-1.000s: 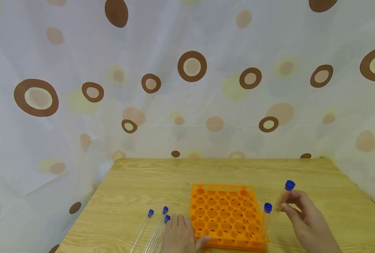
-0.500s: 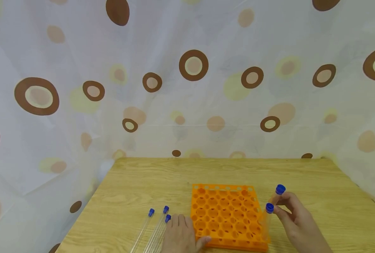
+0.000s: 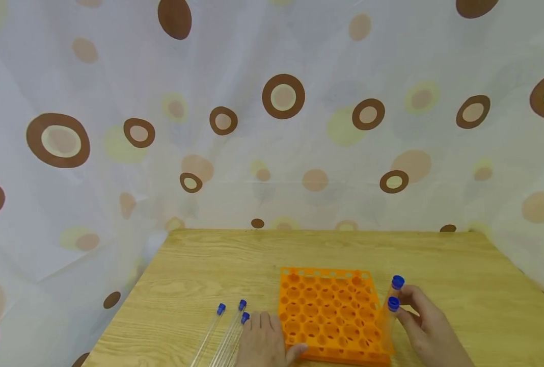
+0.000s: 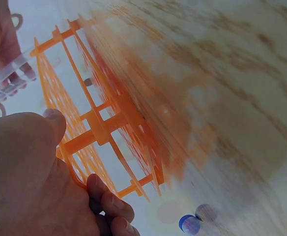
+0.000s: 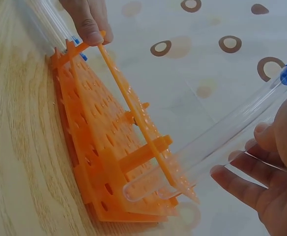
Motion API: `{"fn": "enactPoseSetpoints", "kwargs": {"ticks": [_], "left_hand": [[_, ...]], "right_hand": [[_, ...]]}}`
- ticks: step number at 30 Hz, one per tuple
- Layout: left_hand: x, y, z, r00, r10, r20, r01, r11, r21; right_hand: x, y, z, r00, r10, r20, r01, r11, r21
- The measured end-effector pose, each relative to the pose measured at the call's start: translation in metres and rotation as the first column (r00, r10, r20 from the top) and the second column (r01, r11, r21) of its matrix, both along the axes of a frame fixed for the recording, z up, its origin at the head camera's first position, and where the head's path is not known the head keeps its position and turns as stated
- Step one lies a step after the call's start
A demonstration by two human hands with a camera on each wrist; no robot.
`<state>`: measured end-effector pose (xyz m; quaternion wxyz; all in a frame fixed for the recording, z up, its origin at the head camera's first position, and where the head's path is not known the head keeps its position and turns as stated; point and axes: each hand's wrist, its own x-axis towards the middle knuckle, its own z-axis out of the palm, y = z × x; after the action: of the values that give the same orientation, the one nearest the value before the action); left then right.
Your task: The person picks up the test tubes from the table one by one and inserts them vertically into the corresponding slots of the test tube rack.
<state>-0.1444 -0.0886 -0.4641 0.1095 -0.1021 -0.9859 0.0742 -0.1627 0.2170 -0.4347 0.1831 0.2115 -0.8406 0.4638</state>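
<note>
Your right hand pinches a clear, blue-capped tube at the right edge of the perforated orange rack, beside a second tube. Your left hand grips the rack's near-left corner. Table wood-grained.

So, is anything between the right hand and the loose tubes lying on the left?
Yes. Left of the right hand comes the rack, two tubes at its right edge; then the left hand, holding the rack's near left corner, close beside the loose tubes.
</note>
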Motion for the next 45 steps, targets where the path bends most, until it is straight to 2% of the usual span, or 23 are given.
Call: {"fn": "enactPoseSetpoints", "kwargs": {"ticks": [5, 12, 17, 23, 27, 33, 36, 39, 42, 45], "left_hand": [[0.000, 0.001, 0.000, 1.000, 0.002, -0.019, -0.002, 1.000, -0.006], [0.001, 0.002, 0.000, 1.000, 0.020, -0.013, -0.020, 1.000, -0.010], [0.000, 0.001, 0.000, 1.000, 0.004, -0.022, -0.004, 1.000, -0.015], [0.000, 0.001, 0.002, 1.000, 0.000, -0.010, 0.000, 1.000, -0.019], [0.000, 0.001, 0.001, 1.000, 0.004, 0.006, -0.004, 1.000, -0.014], [0.001, 0.001, 0.001, 1.000, 0.010, 0.013, -0.010, 1.000, -0.009], [0.002, 0.001, 0.001, 1.000, 0.010, 0.012, -0.009, 1.000, -0.008], [0.001, 0.001, 0.000, 1.000, 0.008, 0.009, -0.008, 1.000, -0.015], [0.001, 0.001, 0.001, 1.000, 0.010, 0.010, -0.009, 1.000, -0.017], [0.000, 0.001, 0.000, 1.000, 0.010, 0.009, -0.010, 1.000, -0.011]], "right_hand": [[-0.001, 0.000, -0.002, 0.998, -0.037, 0.057, 0.037, 0.999, 0.016], [-0.002, -0.001, -0.007, 0.999, -0.026, 0.045, 0.025, 1.000, 0.013], [-0.001, -0.002, -0.009, 0.995, -0.060, 0.085, 0.059, 0.998, 0.011], [0.002, -0.003, -0.011, 0.999, -0.028, 0.025, 0.028, 1.000, -0.001], [0.003, -0.003, -0.011, 0.999, -0.015, 0.033, 0.016, 1.000, -0.013], [0.005, -0.003, -0.010, 0.995, -0.073, 0.065, 0.071, 0.997, 0.032], [0.006, -0.003, -0.010, 0.986, -0.127, 0.105, 0.120, 0.990, 0.075], [0.005, 0.001, -0.013, 0.976, -0.148, 0.159, 0.132, 0.985, 0.108], [0.002, 0.008, -0.017, 0.962, -0.113, 0.248, 0.075, 0.985, 0.157], [-0.002, 0.018, -0.021, 0.941, -0.013, 0.339, -0.063, 0.975, 0.212]]}}
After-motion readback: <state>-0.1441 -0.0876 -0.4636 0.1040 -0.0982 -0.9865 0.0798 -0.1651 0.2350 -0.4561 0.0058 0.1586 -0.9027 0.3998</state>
